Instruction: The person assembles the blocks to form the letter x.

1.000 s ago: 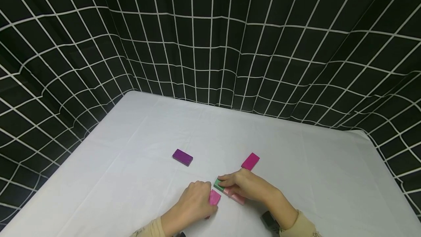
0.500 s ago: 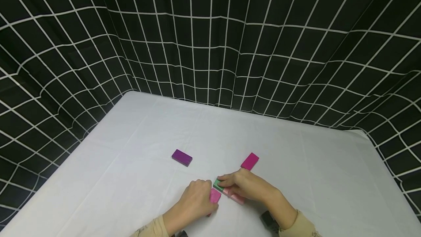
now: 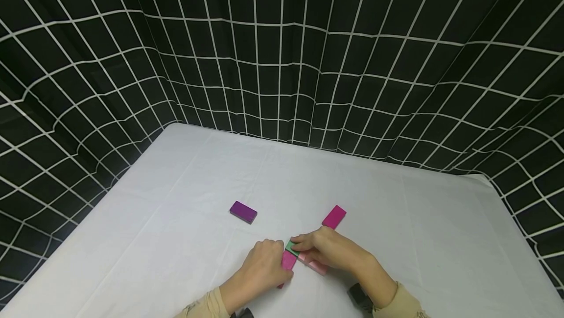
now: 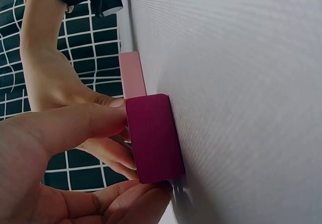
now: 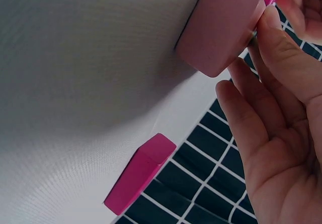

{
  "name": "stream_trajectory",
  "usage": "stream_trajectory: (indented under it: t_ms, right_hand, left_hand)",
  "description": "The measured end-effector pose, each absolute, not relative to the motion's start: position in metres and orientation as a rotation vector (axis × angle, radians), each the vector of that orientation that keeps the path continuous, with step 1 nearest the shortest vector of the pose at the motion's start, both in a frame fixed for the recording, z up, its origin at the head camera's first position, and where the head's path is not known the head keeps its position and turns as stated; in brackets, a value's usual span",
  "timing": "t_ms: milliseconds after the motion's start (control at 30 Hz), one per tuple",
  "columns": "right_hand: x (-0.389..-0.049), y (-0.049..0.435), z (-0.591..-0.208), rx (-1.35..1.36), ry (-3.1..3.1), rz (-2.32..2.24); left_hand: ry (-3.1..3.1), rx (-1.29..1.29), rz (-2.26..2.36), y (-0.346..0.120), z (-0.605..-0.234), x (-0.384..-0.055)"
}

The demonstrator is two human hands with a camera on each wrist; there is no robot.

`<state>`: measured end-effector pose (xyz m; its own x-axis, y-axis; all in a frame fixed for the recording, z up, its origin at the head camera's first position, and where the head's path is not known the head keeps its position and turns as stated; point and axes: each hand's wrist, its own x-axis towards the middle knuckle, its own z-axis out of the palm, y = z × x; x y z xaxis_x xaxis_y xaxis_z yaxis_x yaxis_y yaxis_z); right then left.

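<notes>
In the head view, my left hand point(image 3: 260, 266) grips a hot-pink block point(image 3: 288, 260) between thumb and fingers, low on the white cloth. The left wrist view shows that block's darker end face point(image 4: 153, 138). The hot-pink block's far end meets a green block point(image 3: 292, 246), with no clear gap. My right hand point(image 3: 330, 247) pinches at a light pink block point(image 3: 315, 266), its thumb against the side, while its fingertips lie on the green block. Part of the green block is hidden under those fingers. Seen from the right wrist, the light pink block point(image 5: 221, 27) is at the thumb tip.
A purple block point(image 3: 243, 211) lies farther back on the left. Just beyond the right hand is a magenta block point(image 3: 334, 216). White cloth point(image 3: 211, 171) covers the table, and a black curtain with a white grid point(image 3: 282, 53) hangs behind it and along the sides.
My left hand has slid the hot-pink block slightly away from me, up to the green block, closing the gap between them. The right hand has kept its place.
</notes>
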<state>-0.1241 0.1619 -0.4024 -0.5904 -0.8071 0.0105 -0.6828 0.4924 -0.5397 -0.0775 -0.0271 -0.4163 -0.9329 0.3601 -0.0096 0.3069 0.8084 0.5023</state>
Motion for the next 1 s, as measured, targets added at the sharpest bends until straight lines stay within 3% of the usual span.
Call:
stream_trajectory:
  t_ms: [1000]
  right_hand:
    - [-0.1240, 0.1612, -0.4007, -1.241, 2.501, -0.730]
  left_hand:
    - [2.866, 0.499, 0.741, -0.0250, -0.4148, -0.0785]
